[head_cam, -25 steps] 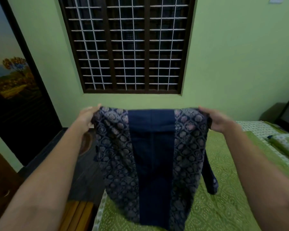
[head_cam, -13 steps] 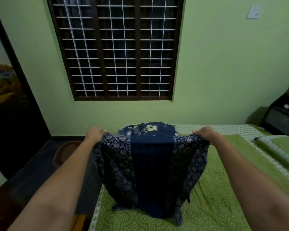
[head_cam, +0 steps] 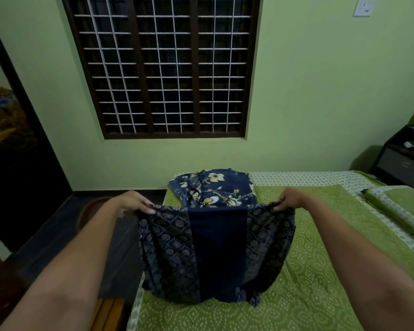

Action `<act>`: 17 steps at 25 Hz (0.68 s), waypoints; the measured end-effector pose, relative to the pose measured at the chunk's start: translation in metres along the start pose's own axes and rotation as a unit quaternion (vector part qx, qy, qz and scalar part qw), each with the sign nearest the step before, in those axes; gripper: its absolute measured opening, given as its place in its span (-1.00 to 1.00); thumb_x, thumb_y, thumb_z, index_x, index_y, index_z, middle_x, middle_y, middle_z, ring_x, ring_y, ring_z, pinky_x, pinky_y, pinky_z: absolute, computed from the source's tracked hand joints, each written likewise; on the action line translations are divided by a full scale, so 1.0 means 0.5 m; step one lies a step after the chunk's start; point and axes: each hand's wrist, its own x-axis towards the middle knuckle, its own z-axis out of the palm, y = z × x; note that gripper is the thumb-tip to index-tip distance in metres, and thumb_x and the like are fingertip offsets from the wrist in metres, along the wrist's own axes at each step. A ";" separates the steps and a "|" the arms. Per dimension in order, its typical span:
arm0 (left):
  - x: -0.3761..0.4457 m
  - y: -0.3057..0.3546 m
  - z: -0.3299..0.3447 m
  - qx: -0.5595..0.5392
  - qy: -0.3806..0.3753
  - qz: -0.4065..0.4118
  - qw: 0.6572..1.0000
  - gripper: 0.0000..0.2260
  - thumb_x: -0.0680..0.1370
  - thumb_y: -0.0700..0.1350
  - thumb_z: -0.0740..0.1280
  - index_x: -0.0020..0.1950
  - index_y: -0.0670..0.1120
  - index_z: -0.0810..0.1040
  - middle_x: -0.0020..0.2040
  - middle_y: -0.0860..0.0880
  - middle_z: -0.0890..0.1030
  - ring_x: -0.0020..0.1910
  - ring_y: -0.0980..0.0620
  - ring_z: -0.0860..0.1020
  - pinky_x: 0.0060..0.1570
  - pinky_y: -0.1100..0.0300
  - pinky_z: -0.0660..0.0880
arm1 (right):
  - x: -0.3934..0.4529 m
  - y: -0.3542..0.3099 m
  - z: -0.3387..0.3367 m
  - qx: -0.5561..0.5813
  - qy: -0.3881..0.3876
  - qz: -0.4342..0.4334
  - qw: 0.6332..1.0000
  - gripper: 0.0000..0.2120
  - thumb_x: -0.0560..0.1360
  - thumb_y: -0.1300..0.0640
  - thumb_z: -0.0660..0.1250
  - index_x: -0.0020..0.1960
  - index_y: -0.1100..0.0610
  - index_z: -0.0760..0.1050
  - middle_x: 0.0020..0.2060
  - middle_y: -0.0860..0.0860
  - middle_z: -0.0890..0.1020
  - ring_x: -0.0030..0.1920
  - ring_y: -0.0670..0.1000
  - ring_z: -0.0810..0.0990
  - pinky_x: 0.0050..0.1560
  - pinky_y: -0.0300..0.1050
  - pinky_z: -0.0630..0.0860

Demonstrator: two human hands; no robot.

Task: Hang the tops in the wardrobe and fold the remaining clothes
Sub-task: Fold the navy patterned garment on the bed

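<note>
A dark blue garment (head_cam: pixel 216 254) with a plain navy middle panel and patterned sides hangs spread between my hands over the green bed (head_cam: pixel 320 271). My left hand (head_cam: pixel 132 203) pinches its top left corner. My right hand (head_cam: pixel 293 199) pinches its top right corner. The garment's lower edge rests crumpled on the bedspread. Beyond it, near the bed's far edge, lies a folded navy floral cloth (head_cam: pixel 213 188).
A barred window (head_cam: pixel 163 65) fills the green wall ahead. A dark cabinet (head_cam: pixel 402 158) stands at the right, with a green pillow (head_cam: pixel 399 206) in front of it. Dark floor and a round brown basket (head_cam: pixel 91 209) lie left of the bed. A dark door (head_cam: pixel 17 163) is at far left.
Both hands have lowered the garment from chest height toward the bed, so its hem now touches the bedspread. The view tilted down and the folded floral cloth came into sight.
</note>
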 end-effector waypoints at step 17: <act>0.054 0.109 -0.097 0.176 0.294 0.241 0.908 -0.85 0.51 -0.25 0.39 0.06 -0.23 0.61 0.00 -0.19 0.61 -0.04 -0.07 0.51 -0.01 0.13 0.40 | -0.028 0.025 -0.148 0.380 0.329 -0.026 0.864 -0.67 0.44 0.05 0.46 0.03 0.30 0.57 -0.18 0.11 0.60 -0.12 0.10 0.58 -0.10 -0.13 0.43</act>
